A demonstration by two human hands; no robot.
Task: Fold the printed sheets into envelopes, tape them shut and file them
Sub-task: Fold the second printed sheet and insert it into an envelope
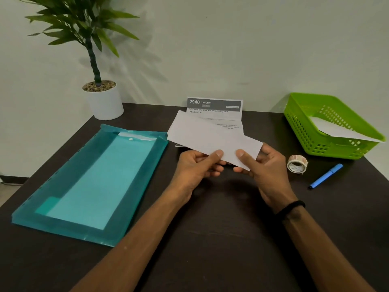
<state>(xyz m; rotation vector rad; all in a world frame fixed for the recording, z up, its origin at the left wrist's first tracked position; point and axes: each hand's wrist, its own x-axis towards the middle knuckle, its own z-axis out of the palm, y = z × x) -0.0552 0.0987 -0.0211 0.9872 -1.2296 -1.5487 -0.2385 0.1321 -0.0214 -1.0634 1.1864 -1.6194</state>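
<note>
Surface: dark brown table (210,239) pushed against a pale wall.
Left hand: the left hand (196,165) is held above the table, fingers curled under a folded sheet (212,140) and thumb pressed on top of its near edge, pinching it.
Right hand: the right hand (265,165) grips the same sheet at its right end, thumb on top and fingers wrapped beneath; a black band (291,208) circles the wrist.
Folded sheet: white, blank side up, folded into a long strip, tilted with its left end farther away and its right end nearer, held clear of the tabletop between both hands.
Printed card: a sheet (214,108) with a grey header reading "2940 KITCHEN" leans against the wall just behind the folded sheet, partly covered by it.
Folder: a teal translucent folder (90,182) lies flat on the left side of the table, its flap with a white snap at the far end.
Basket: a green perforated basket (305,123) sits at the far right with white paper (341,129) inside.
Tape: a roll of tape (297,163) lies just right of the right hand.
Marker: a blue marker (325,176) lies near the tape, on its right.
Plant: a potted plant (99,85) in a white pot stands at the far left corner.
</note>
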